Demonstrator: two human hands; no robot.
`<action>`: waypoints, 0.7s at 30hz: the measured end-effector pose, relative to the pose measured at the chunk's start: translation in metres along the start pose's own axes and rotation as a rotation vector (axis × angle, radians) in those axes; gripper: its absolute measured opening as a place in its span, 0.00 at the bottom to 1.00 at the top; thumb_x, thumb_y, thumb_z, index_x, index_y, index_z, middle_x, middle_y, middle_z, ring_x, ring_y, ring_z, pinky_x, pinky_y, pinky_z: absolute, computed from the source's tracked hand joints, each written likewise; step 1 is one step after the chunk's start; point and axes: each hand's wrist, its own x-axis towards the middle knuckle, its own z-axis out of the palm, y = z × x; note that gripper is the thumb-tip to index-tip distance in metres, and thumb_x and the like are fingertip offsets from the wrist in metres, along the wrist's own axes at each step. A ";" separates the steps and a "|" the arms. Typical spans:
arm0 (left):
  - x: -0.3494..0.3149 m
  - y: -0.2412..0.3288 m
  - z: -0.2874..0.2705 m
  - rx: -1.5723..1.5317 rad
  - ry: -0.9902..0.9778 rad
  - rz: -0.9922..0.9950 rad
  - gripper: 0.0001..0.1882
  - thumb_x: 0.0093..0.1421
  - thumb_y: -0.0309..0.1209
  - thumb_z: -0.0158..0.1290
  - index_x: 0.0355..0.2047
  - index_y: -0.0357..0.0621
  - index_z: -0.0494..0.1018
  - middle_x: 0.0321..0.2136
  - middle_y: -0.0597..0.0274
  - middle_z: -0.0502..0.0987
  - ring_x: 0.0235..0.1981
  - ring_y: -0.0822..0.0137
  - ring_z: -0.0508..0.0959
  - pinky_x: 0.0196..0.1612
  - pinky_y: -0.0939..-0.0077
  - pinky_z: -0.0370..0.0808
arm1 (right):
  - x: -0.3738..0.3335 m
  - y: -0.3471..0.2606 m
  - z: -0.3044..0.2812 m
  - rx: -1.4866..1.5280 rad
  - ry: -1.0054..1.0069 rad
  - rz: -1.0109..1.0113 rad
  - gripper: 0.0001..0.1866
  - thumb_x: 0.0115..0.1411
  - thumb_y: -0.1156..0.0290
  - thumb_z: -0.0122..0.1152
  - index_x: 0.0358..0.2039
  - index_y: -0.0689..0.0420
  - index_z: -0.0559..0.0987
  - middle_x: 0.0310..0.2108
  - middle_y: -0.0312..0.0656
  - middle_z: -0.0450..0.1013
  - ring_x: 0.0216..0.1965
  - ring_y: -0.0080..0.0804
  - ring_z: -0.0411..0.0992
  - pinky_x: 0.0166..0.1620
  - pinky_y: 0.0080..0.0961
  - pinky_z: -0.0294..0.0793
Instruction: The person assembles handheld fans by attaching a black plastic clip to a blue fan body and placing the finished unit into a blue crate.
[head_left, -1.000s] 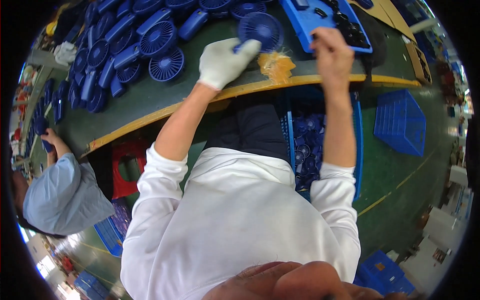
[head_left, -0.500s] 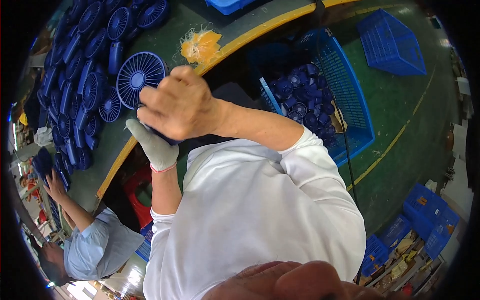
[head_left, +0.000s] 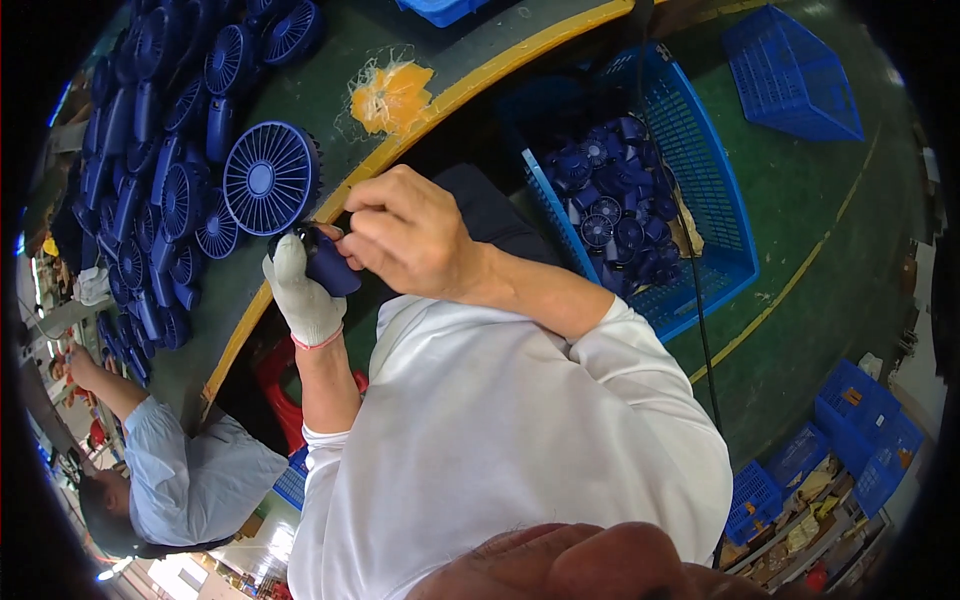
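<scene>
A dark blue handheld fan is in my left hand, which wears a pale glove and closes round the fan near its neck. The fan's round slatted head faces up, over the workbench's yellow edge, and its handle slants toward me. My bare right hand is at the handle's top end, fingers curled and fingertips pressed together against it. Whatever small thing may be between those fingertips is hidden. Left of the held fan lies a large heap of similar blue fans on the green workbench.
An orange patch with stringy white bits lies on the bench. To the right stands a blue crate holding many small fans, with a dark cable hanging across it. Another blue crate sits beyond. At left a co-worker is at the bench.
My right hand has drawn back from across the fan's neck toward the right, uncovering the handle. The fan head has shifted slightly down and left. The co-worker's arm has moved left.
</scene>
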 end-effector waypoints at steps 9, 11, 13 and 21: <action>-0.008 0.003 0.033 0.010 -0.295 -0.432 0.34 0.70 0.57 0.28 0.40 0.38 0.72 0.24 0.55 0.77 0.19 0.65 0.77 0.26 0.73 0.77 | -0.009 -0.007 -0.006 0.906 -0.113 1.300 0.31 0.67 0.38 0.41 0.31 0.56 0.75 0.12 0.32 0.65 0.10 0.19 0.62 0.13 0.15 0.59; -0.012 0.003 0.037 -0.082 -0.302 -0.485 0.32 0.72 0.52 0.25 0.35 0.38 0.71 0.22 0.58 0.76 0.18 0.67 0.75 0.25 0.75 0.75 | -0.010 -0.006 -0.004 1.018 -0.078 1.401 0.32 0.65 0.36 0.41 0.31 0.56 0.75 0.12 0.33 0.67 0.07 0.20 0.60 0.09 0.16 0.59; -0.016 0.001 0.037 -0.093 -0.296 -0.475 0.32 0.72 0.51 0.25 0.37 0.38 0.71 0.22 0.59 0.76 0.18 0.67 0.75 0.24 0.76 0.74 | -0.008 -0.010 -0.004 0.942 -0.064 1.429 0.33 0.64 0.35 0.43 0.30 0.56 0.75 0.12 0.33 0.67 0.06 0.19 0.60 0.07 0.15 0.58; 0.006 -0.001 0.027 0.089 -0.395 -0.449 0.26 0.72 0.49 0.28 0.41 0.41 0.68 0.18 0.58 0.73 0.11 0.68 0.71 0.13 0.77 0.68 | -0.001 -0.008 0.001 0.756 -0.050 1.112 0.16 0.52 0.71 0.66 0.40 0.65 0.77 0.24 0.42 0.74 0.12 0.25 0.69 0.10 0.18 0.69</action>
